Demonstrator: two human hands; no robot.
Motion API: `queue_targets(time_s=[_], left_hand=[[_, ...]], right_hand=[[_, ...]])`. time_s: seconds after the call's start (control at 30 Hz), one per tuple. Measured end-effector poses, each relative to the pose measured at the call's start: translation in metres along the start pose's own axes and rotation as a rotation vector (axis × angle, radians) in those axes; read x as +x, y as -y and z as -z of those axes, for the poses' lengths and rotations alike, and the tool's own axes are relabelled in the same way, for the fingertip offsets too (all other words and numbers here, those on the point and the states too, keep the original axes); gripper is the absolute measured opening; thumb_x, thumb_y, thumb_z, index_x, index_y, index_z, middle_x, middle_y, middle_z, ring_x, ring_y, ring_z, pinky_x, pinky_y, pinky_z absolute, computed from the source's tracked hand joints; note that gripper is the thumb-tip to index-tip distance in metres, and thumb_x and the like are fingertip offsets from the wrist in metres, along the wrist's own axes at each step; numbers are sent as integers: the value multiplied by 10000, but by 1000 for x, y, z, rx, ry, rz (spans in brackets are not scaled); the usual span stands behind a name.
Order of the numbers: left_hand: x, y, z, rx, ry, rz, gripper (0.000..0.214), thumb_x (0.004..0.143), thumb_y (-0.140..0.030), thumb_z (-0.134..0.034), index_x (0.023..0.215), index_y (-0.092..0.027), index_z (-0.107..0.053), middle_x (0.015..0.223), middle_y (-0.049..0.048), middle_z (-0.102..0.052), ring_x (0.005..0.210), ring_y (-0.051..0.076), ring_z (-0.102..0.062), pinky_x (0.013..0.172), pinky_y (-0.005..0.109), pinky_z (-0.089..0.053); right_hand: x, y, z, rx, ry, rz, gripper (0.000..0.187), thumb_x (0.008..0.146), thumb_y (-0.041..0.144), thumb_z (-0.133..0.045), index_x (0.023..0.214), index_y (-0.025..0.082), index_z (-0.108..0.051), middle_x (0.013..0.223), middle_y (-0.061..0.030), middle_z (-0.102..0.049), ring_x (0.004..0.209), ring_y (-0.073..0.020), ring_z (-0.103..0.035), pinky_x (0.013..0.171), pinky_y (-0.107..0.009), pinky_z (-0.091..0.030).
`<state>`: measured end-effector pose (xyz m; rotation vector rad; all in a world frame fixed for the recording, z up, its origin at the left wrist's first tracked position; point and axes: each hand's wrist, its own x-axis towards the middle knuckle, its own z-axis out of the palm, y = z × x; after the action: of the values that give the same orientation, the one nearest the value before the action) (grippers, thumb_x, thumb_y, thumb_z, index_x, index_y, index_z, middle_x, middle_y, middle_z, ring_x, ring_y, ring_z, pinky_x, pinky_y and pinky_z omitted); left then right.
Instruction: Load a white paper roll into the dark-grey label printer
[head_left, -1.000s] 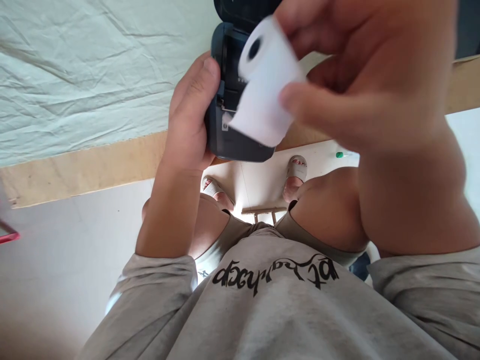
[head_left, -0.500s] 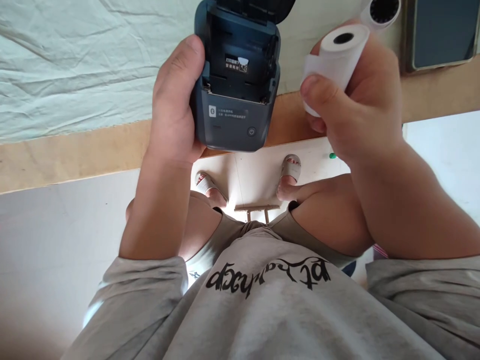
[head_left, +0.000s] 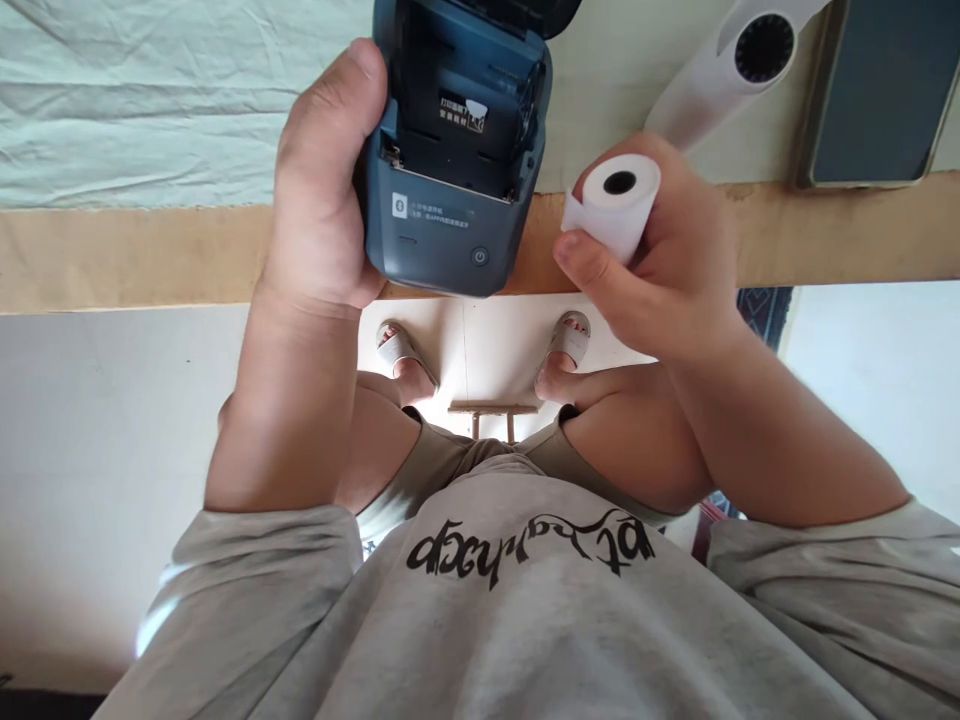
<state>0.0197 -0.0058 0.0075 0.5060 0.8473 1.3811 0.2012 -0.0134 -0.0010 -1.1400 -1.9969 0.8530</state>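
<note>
My left hand (head_left: 322, 180) is closed round the left side of a dark blue label printer (head_left: 442, 230). Its black lid is raised at the top of the view, and the paper bay inside holds no roll; a small printed sticker shows on the bay floor. My right hand (head_left: 675, 260) grips a white paper roll (head_left: 622, 215) with a dark core, its loose end sticking out to the left. The roll is apart from the printer, just to its right. Both are held over the table's front edge.
A larger white roll (head_left: 697, 95) with a black ribbed core lies behind my right hand. A dark phone-like device (head_left: 881, 95) rests at the right. Pale green cloth (head_left: 150, 110) covers the table behind its wooden edge (head_left: 127, 260). My legs are below.
My right hand has brought the paper roll left and nearer to me, turning its end more upward. The printer has shifted slightly left. More of the larger roll shows.
</note>
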Motion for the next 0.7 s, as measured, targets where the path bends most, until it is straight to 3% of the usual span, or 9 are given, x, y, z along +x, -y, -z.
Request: queue_targets(time_s=[0.1, 0.37, 0.53, 0.7], left_hand=[[0, 0, -1, 162, 190, -69, 431, 849, -386, -290, 782, -131, -630, 783, 57, -610, 983, 206, -504, 806, 303, -426], [-2, 3, -1, 265, 175, -138, 389, 874, -302, -253, 918, -84, -572, 980, 56, -561, 1067, 220, -479, 897, 308, -396], [-2, 4, -5, 211, 244, -85, 391, 872, -340, -245, 848, -122, -570, 927, 53, -566, 1057, 200, -473, 873, 308, -405], [-1, 3, -6, 149, 257, -55, 379, 872, -303, -239, 826, -122, -569, 800, 50, -555, 880, 178, -536, 806, 320, -413]], right_hand=[[0, -1, 1, 32, 15, 17, 141, 708, 312, -502, 763, 194, -447, 717, 0, -476, 658, -76, -428, 620, -247, -361], [-9, -3, 8, 69, 34, 32, 161, 702, 347, -507, 749, 203, -451, 674, 7, -470, 608, -72, -428, 566, -248, -350], [-9, -5, 9, 42, 57, -22, 216, 728, 402, -469, 813, 205, -448, 737, 2, -501, 667, -82, -478, 641, -266, -418], [-1, -1, 7, -35, -14, 16, 221, 759, 385, -424, 885, 203, -436, 852, -24, -501, 753, -89, -460, 707, -264, -406]])
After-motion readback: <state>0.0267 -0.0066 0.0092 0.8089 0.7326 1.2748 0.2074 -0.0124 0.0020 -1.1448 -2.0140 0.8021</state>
